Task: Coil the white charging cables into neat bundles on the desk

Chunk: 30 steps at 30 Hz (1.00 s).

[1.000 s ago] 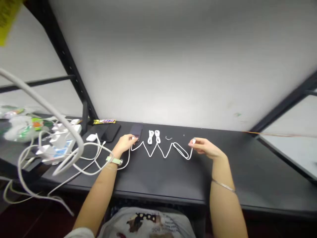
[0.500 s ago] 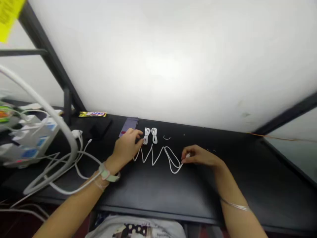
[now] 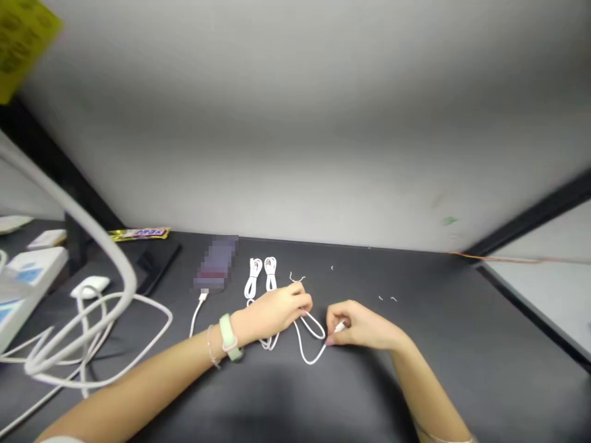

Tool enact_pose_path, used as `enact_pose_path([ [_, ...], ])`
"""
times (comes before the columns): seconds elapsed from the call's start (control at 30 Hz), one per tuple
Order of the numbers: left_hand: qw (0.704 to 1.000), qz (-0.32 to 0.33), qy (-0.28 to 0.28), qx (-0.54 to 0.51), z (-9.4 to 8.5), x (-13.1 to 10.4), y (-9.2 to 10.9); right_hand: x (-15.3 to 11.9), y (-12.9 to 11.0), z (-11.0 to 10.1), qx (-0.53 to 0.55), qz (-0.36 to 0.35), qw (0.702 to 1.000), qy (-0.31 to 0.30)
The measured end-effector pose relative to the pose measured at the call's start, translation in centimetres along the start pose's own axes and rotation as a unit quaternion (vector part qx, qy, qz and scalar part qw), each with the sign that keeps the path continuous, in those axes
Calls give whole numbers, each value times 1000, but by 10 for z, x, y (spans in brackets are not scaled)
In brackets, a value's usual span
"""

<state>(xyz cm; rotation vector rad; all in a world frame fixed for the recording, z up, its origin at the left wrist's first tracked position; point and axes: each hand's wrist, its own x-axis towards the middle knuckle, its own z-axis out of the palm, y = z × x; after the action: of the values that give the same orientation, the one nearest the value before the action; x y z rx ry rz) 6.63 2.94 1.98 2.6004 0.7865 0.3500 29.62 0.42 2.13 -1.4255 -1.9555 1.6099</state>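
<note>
A thin white cable (image 3: 310, 362) lay in a loose, smooth-skinned loop on the bench (image 3: 462, 344), running between two hands. The right hand (image 3: 362, 326) had its grip clamped on the cable's connector end (image 3: 340, 326), thumb and curled fingers together around it. The left hand (image 3: 272, 314) had its grip nearly closed, fingertips pinched on the cable at the upper part of the loop; further folds showed just under that hand.

Two bundled cables (image 3: 253, 280), coiled into narrow figure-eights, lay side by side behind the left hand. Thin, crooked ties (image 3: 298, 279) lay just past its fingers. Further left, a flat smartphone (image 3: 216, 263) had a white plug (image 3: 204, 295) at its near edge. Beyond were a glossy yellow wrapped bar (image 3: 140, 234) and a white charger (image 3: 91, 287).
</note>
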Motion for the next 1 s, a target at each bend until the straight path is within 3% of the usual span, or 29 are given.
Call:
enact_pose_path([
  [0.17,991,46,4,-126,-7,-15,-6,0,7,-8,59,29,997,33],
  [0.3,989,30,62,-132,-9,-26,-2,9,6,-3,256,35,960,107],
  [0.37,982,-37,124,-139,-12,-35,-3,12,4,1,321,24,938,132],
  [0.47,946,-235,192,-114,-18,-55,-7,13,1,6,318,20,937,142],
  [0.57,901,-407,141,-57,-22,-73,-8,14,-1,11,261,28,957,125],
  [0.63,891,-448,56,-45,-22,-79,-4,16,-1,14,233,26,964,124],
  [0.77,892,-449,-3,-49,-20,-81,5,20,-2,23,204,8,970,129],
  [0.9,893,-431,3,-131,-19,-85,-1,17,-9,33,141,-9,982,122],
  [1.0,895,-410,38,-173,-17,-90,-8,13,-15,40,96,-33,985,138],
])
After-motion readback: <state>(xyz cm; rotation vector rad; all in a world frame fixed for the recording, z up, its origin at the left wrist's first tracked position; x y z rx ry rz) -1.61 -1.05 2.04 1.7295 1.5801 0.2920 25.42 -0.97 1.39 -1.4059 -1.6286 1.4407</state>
